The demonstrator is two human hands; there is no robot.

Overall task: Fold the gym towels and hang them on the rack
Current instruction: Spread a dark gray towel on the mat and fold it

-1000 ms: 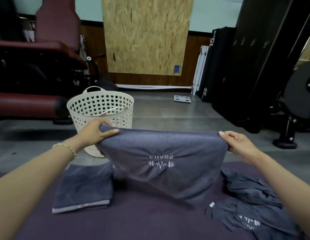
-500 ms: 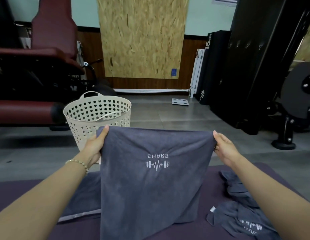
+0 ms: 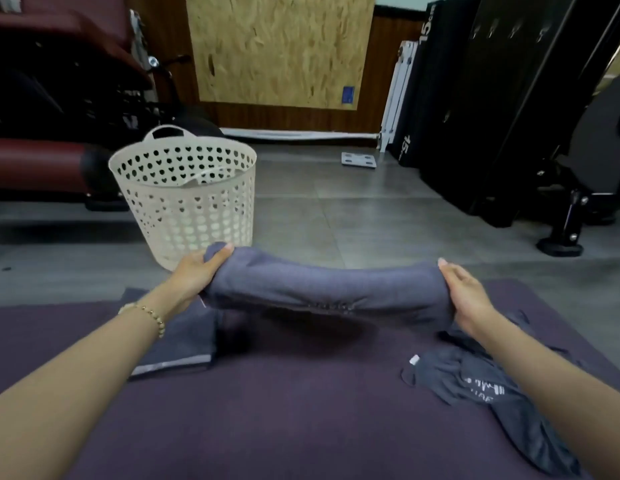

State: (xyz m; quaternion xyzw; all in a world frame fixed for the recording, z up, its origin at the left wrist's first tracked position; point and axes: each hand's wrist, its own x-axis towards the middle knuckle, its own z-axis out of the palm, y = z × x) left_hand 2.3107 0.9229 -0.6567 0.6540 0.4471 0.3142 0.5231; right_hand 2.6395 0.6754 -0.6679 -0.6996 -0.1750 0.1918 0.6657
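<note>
A grey gym towel [image 3: 322, 289] is stretched flat between my hands, a little above the dark purple mat [image 3: 284, 410]. My left hand [image 3: 194, 275] grips its left end, thumb on top. My right hand [image 3: 468, 299] holds its right end with fingers wrapped round the edge. A folded grey towel [image 3: 176, 337] lies on the mat at the left, partly under the held one. A crumpled grey towel [image 3: 492, 400] with a white logo lies at the right. No rack is in view.
A cream plastic laundry basket [image 3: 187, 199] with heart-shaped holes stands on the grey floor beyond the mat, at the left. A maroon padded bench [image 3: 34, 157] is at the far left. Black gym machines [image 3: 509, 116] fill the right side. A chipboard panel [image 3: 280, 50] leans at the back wall.
The towel hung upright with its logo showing; now both hands have lowered it and swung its top forward, so it lies nearly flat above the mat. The view has tilted down.
</note>
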